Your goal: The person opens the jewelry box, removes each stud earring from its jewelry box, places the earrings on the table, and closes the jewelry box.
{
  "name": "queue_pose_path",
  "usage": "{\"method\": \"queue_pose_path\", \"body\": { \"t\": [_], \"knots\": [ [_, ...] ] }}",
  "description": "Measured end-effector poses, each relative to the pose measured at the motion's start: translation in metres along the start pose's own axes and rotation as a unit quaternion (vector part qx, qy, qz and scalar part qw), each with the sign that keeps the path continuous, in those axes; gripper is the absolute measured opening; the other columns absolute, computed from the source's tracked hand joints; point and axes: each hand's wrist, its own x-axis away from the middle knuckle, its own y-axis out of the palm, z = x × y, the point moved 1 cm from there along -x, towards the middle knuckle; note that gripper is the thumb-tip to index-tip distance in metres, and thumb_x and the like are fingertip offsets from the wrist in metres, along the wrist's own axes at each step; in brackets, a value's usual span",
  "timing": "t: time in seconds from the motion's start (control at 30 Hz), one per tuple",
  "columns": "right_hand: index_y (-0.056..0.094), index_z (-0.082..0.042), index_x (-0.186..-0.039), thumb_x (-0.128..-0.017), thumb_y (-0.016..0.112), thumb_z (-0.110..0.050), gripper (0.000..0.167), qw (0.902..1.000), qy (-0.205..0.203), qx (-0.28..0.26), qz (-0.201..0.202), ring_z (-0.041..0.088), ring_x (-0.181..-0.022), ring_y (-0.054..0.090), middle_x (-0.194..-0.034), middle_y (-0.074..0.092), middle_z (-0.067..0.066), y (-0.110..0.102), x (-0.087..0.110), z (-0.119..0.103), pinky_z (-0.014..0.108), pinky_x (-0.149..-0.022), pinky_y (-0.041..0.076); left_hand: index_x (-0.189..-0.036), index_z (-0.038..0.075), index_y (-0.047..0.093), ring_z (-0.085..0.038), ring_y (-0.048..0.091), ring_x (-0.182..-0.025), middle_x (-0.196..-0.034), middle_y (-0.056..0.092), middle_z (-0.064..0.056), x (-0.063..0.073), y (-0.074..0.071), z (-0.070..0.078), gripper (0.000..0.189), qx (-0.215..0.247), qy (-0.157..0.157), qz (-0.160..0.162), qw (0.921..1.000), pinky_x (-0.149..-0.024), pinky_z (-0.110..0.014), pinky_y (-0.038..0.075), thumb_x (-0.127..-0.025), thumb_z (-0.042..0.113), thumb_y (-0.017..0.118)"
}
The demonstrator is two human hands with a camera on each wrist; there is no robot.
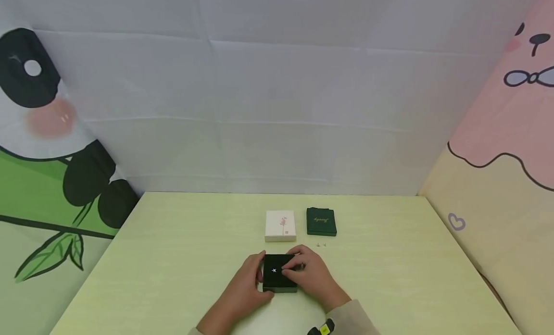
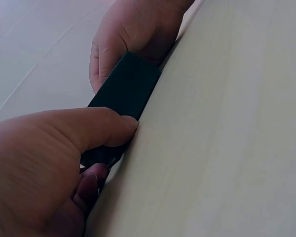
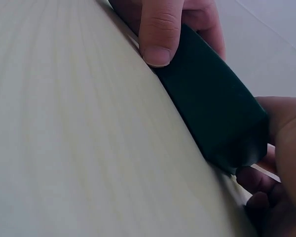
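A small dark green jewellery box [image 1: 280, 290] with a black insert [image 1: 272, 279] sits on the table; its green side also shows in both wrist views. On the insert lies a tiny silver star-shaped piece [image 1: 274, 270]. My left hand [image 1: 247, 284] grips the box from the left, thumb [image 2: 119, 129] on its near side and fingers round its left and far edges. My right hand [image 1: 309, 275] lies over the box's right part, thumb and index fingertips close together just right of the star. I cannot tell whether they pinch anything.
Beyond the box stands a white box [image 1: 280, 225] with a pink flower print. To its right is a dark green lid-like piece [image 1: 321, 222] with gold lettering. Two tiny pieces [image 1: 318, 244] lie just in front of that. A white cloth wall [image 1: 277, 109] backs the table [image 1: 186, 239].
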Motion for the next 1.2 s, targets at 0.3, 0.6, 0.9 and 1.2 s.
{"method": "queue_pose_path", "body": {
  "t": [0.3,0.6,0.9,1.2],
  "knots": [
    [0.074,-0.028,-0.077,-0.088,0.083,-0.023,0.014,0.9995,0.015,-0.007,-0.029,0.02,-0.109,0.06,-0.118,0.063,-0.008,-0.0034,0.0013,-0.005,0.04,-0.095,0.048,-0.151,-0.006,0.04,-0.009,0.051,-0.089,-0.112,0.051,-0.001,0.0022,-0.0042,0.0046,0.094,0.004,0.007,-0.001,1.0,-0.079,-0.028,0.044,-0.073,0.015,0.088],
    [0.072,-0.027,-0.078,-0.092,0.078,-0.024,0.015,0.9968,0.043,-0.04,-0.055,0.02,-0.115,0.057,-0.122,0.062,-0.01,-0.0067,0.0019,-0.0054,0.044,-0.099,0.044,-0.152,-0.005,0.04,-0.009,0.051,-0.09,-0.11,0.05,0.002,0.0032,-0.0033,0.004,0.093,0.005,0.001,-0.003,1.0,-0.078,-0.027,0.044,-0.073,0.016,0.086],
    [0.073,-0.028,-0.079,-0.091,0.078,-0.025,0.014,0.997,0.037,-0.044,-0.052,0.021,-0.116,0.057,-0.125,0.062,-0.007,-0.0081,0.0028,-0.0081,0.043,-0.099,0.044,-0.152,-0.005,0.04,-0.007,0.051,-0.089,-0.108,0.05,0.003,0.0028,-0.0014,0.001,0.093,0.004,0.004,0.002,1.0,-0.079,-0.027,0.045,-0.073,0.017,0.086],
    [0.073,-0.029,-0.079,-0.093,0.077,-0.024,0.015,0.998,0.035,-0.033,-0.041,0.02,-0.11,0.058,-0.125,0.062,-0.006,-0.0094,0.0027,-0.0085,0.034,-0.088,0.047,-0.152,-0.005,0.039,-0.008,0.051,-0.09,-0.113,0.05,0.002,0.0007,-0.0001,-0.0014,0.095,0.003,0.004,-0.001,1.0,-0.08,-0.027,0.045,-0.073,0.018,0.087]
  ]
}}
